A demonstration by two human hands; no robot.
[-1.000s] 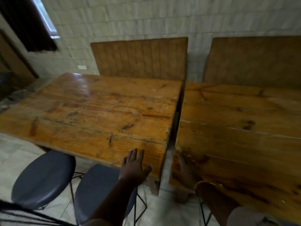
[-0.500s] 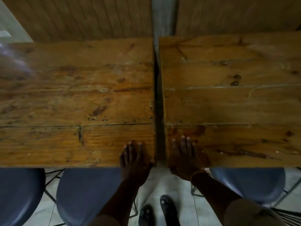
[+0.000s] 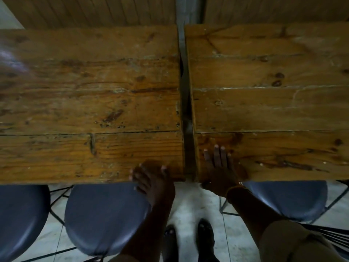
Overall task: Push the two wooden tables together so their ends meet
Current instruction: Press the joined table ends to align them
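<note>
Two wooden tables, the left surface (image 3: 90, 103) and the right surface (image 3: 268, 103), are amber-brown with dark knots and plank seams. The stools' round seats (image 3: 105, 220) are slate blue. The floor (image 3: 188, 201) is pale grey tile. Shoes (image 3: 204, 235) are black.

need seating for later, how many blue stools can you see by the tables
3: one at the far left, one under the left hand, one right of the right wrist. More may sit out of frame.

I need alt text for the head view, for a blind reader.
Two wooden tables, left table and right table, stand end to end with a narrow gap between. The left hand and right hand rest on their near corners, above blue stools.
</note>
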